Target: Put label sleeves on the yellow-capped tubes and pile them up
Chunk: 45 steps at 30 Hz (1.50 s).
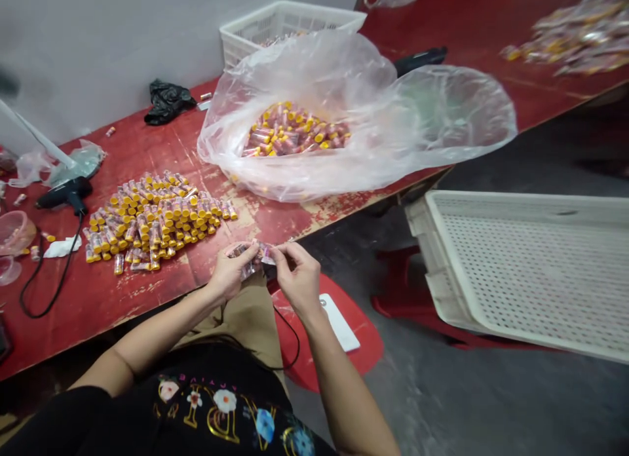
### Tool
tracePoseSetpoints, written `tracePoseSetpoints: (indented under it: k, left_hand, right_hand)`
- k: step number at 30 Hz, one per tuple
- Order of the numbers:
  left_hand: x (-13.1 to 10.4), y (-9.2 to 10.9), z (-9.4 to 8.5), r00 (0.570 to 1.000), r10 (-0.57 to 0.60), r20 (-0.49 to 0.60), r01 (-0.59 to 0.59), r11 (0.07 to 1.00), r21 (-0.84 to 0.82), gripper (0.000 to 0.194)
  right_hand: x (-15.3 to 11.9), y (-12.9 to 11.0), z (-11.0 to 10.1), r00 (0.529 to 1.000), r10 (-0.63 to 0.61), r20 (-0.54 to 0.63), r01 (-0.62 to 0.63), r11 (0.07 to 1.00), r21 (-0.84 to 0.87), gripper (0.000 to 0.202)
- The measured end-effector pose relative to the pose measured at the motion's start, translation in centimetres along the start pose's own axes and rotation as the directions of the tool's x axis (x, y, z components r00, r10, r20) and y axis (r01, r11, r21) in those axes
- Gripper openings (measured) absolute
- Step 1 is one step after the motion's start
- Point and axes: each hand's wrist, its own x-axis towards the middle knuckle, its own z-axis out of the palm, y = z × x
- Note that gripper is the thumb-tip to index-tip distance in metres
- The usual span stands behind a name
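My left hand (pixel 230 270) is closed around a small bunch of shiny printed plastic film (pixel 266 253), just above my lap at the table's front edge. The fingertips of my right hand (pixel 301 272) pinch the right end of that film. Whether a tube is inside it, I cannot tell. Left of my hands, a heaped pile of small tubes (pixel 157 213) with yellow caps and pinkish printed wraps lies on the red table (pixel 191 269). More such tubes (pixel 295 132) lie inside a large clear plastic bag (pixel 314 177) beyond my hands.
A black hot-air gun (pixel 66 194) with a cord lies at the left. Behind the bag stands a white crate (pixel 289 14). A white perforated tray (pixel 540 259) is at the right, beside a red stool (pixel 358 371) bearing a white phone-like slab (pixel 340 323).
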Motion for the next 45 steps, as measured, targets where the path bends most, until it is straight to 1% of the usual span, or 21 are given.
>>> tracePoseSetpoints:
  k: [2, 5, 6, 7, 9, 10, 12, 15, 17, 19, 21, 23, 24, 27, 29, 31, 34, 38, 40, 42, 45]
  left_hand:
    - [0.6, 1.1, -0.3, 0.999, -0.003, -0.051, 0.0, 0.998, -0.069, 0.06]
    - [1.1, 2.3, -1.2, 0.99, -0.002, -0.142, -0.019, 0.99, -0.142, 0.067]
    - [1.1, 2.5, -1.8, 0.988, -0.001, -0.154, -0.021, 0.99, -0.143, 0.067]
    - [0.9, 2.7, -2.5, 0.987, 0.001, -0.16, -0.023, 0.99, -0.136, 0.066]
    - [0.3, 3.0, -4.3, 0.981, 0.001, -0.192, -0.024, 0.993, -0.119, 0.065]
    - [-0.1, 3.0, -5.3, 0.974, -0.004, -0.226, -0.022, 0.993, -0.116, 0.065]
    - [-0.8, 2.9, -7.6, 0.951, -0.027, -0.307, -0.013, 0.992, -0.129, 0.065]
    - [-1.4, 2.3, -10.2, 0.933, -0.066, -0.355, 0.01, 0.987, -0.158, 0.063]
    - [-1.3, 1.7, -11.0, 0.942, -0.092, -0.322, 0.039, 0.985, -0.167, 0.06]
    - [-0.7, 1.3, -10.8, 0.95, -0.115, -0.289, 0.068, 0.983, -0.169, 0.059]
    - [0.1, 1.2, -10.0, 0.954, -0.129, -0.272, 0.083, 0.981, -0.175, 0.059]
    - [0.9, 1.3, -9.2, 0.956, -0.135, -0.262, 0.087, 0.979, -0.187, 0.06]
    - [1.2, 1.4, -9.0, 0.956, -0.135, -0.259, 0.086, 0.978, -0.191, 0.06]
    - [1.9, 1.6, -8.8, 0.954, -0.127, -0.271, 0.074, 0.978, -0.196, 0.058]
    - [2.1, 1.6, -9.0, 0.951, -0.141, -0.277, 0.086, 0.976, -0.2, 0.057]
    - [2.4, 1.5, -9.1, 0.944, -0.174, -0.28, 0.118, 0.972, -0.205, 0.058]
    - [2.7, 1.4, -8.6, 0.929, -0.212, -0.303, 0.154, 0.966, -0.206, 0.06]
    - [3.2, 1.7, -7.3, 0.93, -0.22, -0.293, 0.174, 0.969, -0.175, 0.061]
    - [3.6, 1.8, -6.8, 0.939, -0.203, -0.278, 0.165, 0.974, -0.152, 0.057]
    - [4.0, 1.8, -6.5, 0.944, -0.142, -0.297, 0.107, 0.985, -0.132, 0.055]
    - [4.9, 1.6, -6.7, 0.932, 0.016, -0.362, -0.047, 0.996, -0.078, 0.056]
  right_hand:
    - [3.6, 0.7, 0.1, 0.995, -0.028, 0.096, 0.031, 0.999, -0.033, 0.047]
    - [12.9, 3.1, 0.7, 0.997, -0.067, 0.036, 0.071, 0.989, -0.13, 0.047]
    - [16.1, 4.2, 1.1, 0.995, -0.099, -0.03, 0.087, 0.955, -0.285, 0.051]
    - [18.8, 5.3, 1.7, 0.995, -0.103, -0.007, 0.09, 0.894, -0.439, 0.059]
    - [21.6, 7.5, 3.3, 0.97, -0.039, 0.24, 0.185, 0.759, -0.624, 0.063]
    - [21.4, 8.4, 4.2, 0.936, -0.004, 0.352, 0.246, 0.723, -0.646, 0.06]
    - [18.4, 10.0, 5.7, 0.862, 0.032, 0.505, 0.343, 0.697, -0.629, 0.05]
    - [12.9, 11.4, 6.5, 0.808, 0.031, 0.589, 0.416, 0.679, -0.605, 0.046]
    - [12.4, 11.5, 6.3, 0.81, 0.016, 0.587, 0.421, 0.68, -0.6, 0.043]
    - [15.2, 11.3, 6.2, 0.852, -0.005, 0.524, 0.386, 0.682, -0.621, 0.047]
    - [19.6, 11.1, 6.8, 0.905, -0.017, 0.425, 0.322, 0.679, -0.66, 0.055]
    - [22.9, 11.2, 7.8, 0.927, -0.005, 0.375, 0.278, 0.679, -0.679, 0.061]
    - [23.6, 11.5, 8.4, 0.924, 0.008, 0.381, 0.274, 0.682, -0.678, 0.06]
    - [22.3, 13.1, 9.3, 0.883, 0.032, 0.469, 0.313, 0.704, -0.637, 0.048]
    - [20.8, 14.3, 8.9, 0.851, 0.025, 0.524, 0.343, 0.729, -0.592, 0.043]
    - [21.4, 15.3, 8.0, 0.839, 0.025, 0.543, 0.339, 0.758, -0.558, 0.04]
    - [26.3, 16.1, 7.7, 0.885, 0.042, 0.463, 0.254, 0.791, -0.557, 0.034]
    - [33.0, 16.2, 10.6, 0.958, -0.009, 0.285, 0.161, 0.843, -0.513, 0.028]
    - [34.0, 16.1, 12.4, 0.965, -0.033, 0.26, 0.153, 0.876, -0.458, 0.026]
    - [33.5, 16.0, 13.4, 0.97, -0.032, 0.242, 0.13, 0.906, -0.402, 0.019]
    - [31.4, 15.5, 12.7, 0.982, -0.004, 0.188, 0.064, 0.947, -0.315, 0.01]
